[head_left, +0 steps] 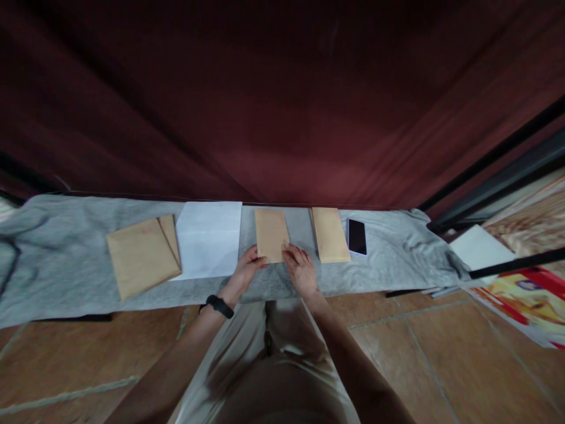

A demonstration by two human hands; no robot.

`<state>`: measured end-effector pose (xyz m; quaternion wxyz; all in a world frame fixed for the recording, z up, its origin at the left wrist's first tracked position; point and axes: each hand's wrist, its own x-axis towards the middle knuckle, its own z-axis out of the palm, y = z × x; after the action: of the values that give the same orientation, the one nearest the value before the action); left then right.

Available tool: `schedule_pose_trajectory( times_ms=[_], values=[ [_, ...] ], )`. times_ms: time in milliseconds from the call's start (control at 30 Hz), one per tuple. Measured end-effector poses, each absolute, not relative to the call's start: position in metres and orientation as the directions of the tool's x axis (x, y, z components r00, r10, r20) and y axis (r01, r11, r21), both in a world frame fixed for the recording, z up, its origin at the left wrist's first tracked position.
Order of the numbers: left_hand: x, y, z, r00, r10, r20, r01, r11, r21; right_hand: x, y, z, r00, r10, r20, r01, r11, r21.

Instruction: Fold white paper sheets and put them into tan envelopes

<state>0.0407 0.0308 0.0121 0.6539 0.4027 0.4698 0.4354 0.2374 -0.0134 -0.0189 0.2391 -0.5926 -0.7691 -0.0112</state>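
A small brown paper envelope [271, 231] lies in front of me on the grey cloth. My left hand [247, 268] grips its near left corner, with the thumb on top. At the near right corner, my right hand [301, 268] has its fingers closed on the same envelope. To the left is a white sheet of paper [209, 240] with faint creases. Farther left, larger brown envelopes [143, 253] overlap at an angle. On the right lies a stack of brown envelopes [330, 234], and beside it a phone [357, 237] with a dark screen.
Grey cloth [397, 253] covers the long, narrow surface. Dark red fabric [282, 129] rises along its far edge. Black bars [498, 156] stand at the right. Below them, a red and yellow printed package [529, 300] rests near the tiled floor [424, 347].
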Motion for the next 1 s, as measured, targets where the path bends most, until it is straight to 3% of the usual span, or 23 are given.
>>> schedule_pose_trajectory(
  times_ms=[233, 333, 400, 500, 600, 700, 833, 1000],
  values=[
    [0.042, 0.034, 0.006, 0.204, 0.960, -0.190, -0.110, 0.215, 0.970, 0.236, -0.020, -0.022, -0.210, 0.901, 0.380, 0.878, 0.345, -0.333],
    [0.039, 0.027, -0.006, 0.107, 0.994, -0.022, 0.132, 0.007, 0.991, 0.232, -0.028, -0.025, -0.228, 0.901, 0.369, 0.880, 0.353, -0.317],
    [0.035, 0.019, -0.013, 0.130, 0.978, 0.165, 0.398, -0.204, 0.895, 0.230, -0.032, -0.026, -0.242, 0.900, 0.361, 0.879, 0.361, -0.311],
    [0.030, 0.005, -0.019, 0.363, 0.874, 0.323, 0.633, -0.486, 0.603, 0.229, -0.036, -0.027, -0.252, 0.897, 0.362, 0.870, 0.374, -0.322],
    [0.028, -0.004, -0.021, 0.567, 0.772, 0.287, 0.685, -0.635, 0.357, 0.230, -0.036, -0.028, -0.242, 0.896, 0.371, 0.862, 0.374, -0.342],
    [0.027, -0.005, -0.017, 0.624, 0.749, 0.221, 0.726, -0.661, 0.191, 0.232, -0.035, -0.029, -0.246, 0.900, 0.360, 0.851, 0.378, -0.365],
    [0.021, 0.003, -0.012, 0.651, 0.739, 0.174, 0.732, -0.672, 0.114, 0.232, -0.035, -0.028, -0.227, 0.906, 0.356, 0.840, 0.368, -0.398],
    [0.014, 0.010, -0.012, 0.616, 0.768, 0.173, 0.748, -0.640, 0.177, 0.231, -0.035, -0.023, -0.246, 0.903, 0.353, 0.820, 0.388, -0.421]
  ],
)
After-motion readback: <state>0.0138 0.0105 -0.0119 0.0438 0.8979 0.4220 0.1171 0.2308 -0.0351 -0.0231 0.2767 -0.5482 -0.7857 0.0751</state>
